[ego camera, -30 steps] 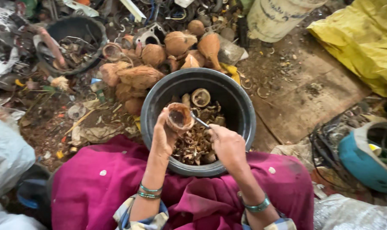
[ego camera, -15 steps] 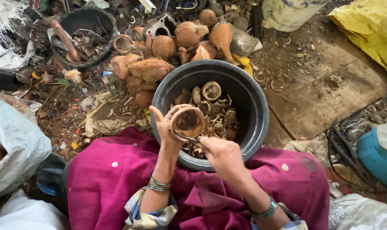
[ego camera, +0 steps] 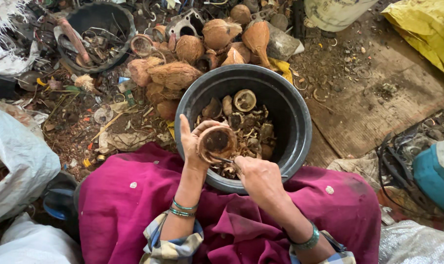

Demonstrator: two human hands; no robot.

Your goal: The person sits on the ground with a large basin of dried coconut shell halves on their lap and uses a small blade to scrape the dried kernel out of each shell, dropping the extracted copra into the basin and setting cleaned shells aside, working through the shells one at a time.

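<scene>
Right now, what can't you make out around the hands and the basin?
Head view:
- Tool in the right hand: mostly hidden by the fingers, only a thin tip shows at the coconut shell half.
- Left hand palm: covered by the shell.
- Black basin bottom: buried under shell scraps.

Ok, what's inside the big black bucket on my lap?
The black bucket holds coconut shell pieces and a halved shell. The left hand and its coconut shell cover the near part.

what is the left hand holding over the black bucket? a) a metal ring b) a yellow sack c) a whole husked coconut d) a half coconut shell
d: the left hand cups a half coconut shell, open side up, above the black bucket, while the right hand works a thin tool at its rim.
</scene>
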